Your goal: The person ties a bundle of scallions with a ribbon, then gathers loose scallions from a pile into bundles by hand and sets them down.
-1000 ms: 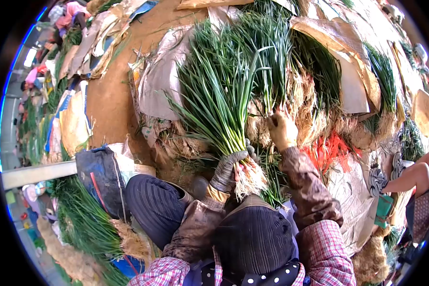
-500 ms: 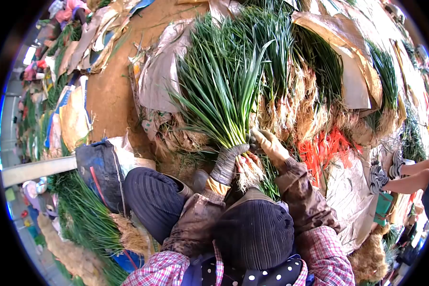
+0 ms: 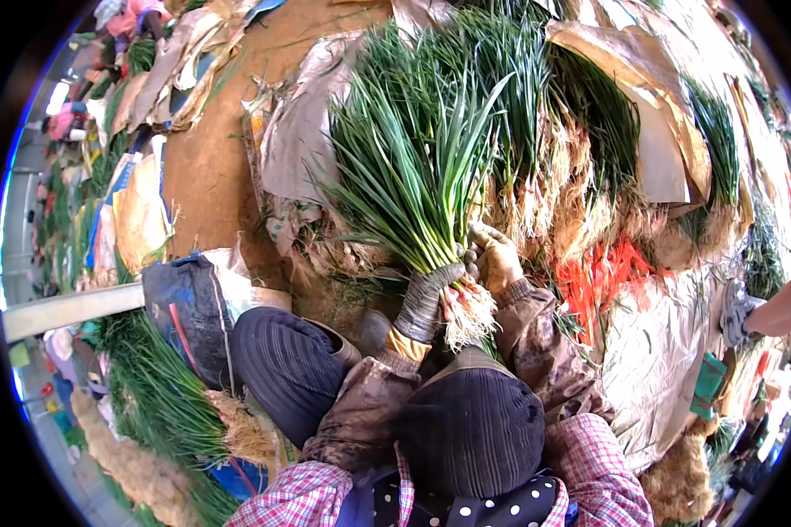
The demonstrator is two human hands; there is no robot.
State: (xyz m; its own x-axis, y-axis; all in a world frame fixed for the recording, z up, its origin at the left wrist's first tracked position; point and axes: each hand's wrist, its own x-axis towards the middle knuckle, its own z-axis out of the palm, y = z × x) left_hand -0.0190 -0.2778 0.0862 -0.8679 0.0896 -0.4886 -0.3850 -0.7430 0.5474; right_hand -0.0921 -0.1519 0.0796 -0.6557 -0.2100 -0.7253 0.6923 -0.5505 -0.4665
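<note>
My left hand (image 3: 432,299), in a dark grey glove, is wrapped round the lower stalks of a bunch of long green plants (image 3: 426,189). Their pinkish-white bulbs and pale roots hang out below the fist. Close against the right side of the bunch is my right hand (image 3: 492,259), in a yellowish glove, with its fingers bent together at the stalks. What lies between those fingers is too small to make out. More rooted green plants (image 3: 523,114) lie just beyond, their roots pointing toward me.
Strips of red plastic (image 3: 599,285) lie on a pale sheet (image 3: 655,360) at the right. Brown sacking (image 3: 664,114) covers other plants. At the left are a dark bag (image 3: 185,316) and another pile of plants (image 3: 163,386). Another person's shoe (image 3: 736,318) shows at the right edge.
My right hand has come down from the plants beyond to the bunch in my left hand. The bunch stays held. The other person's legs at the right have shifted.
</note>
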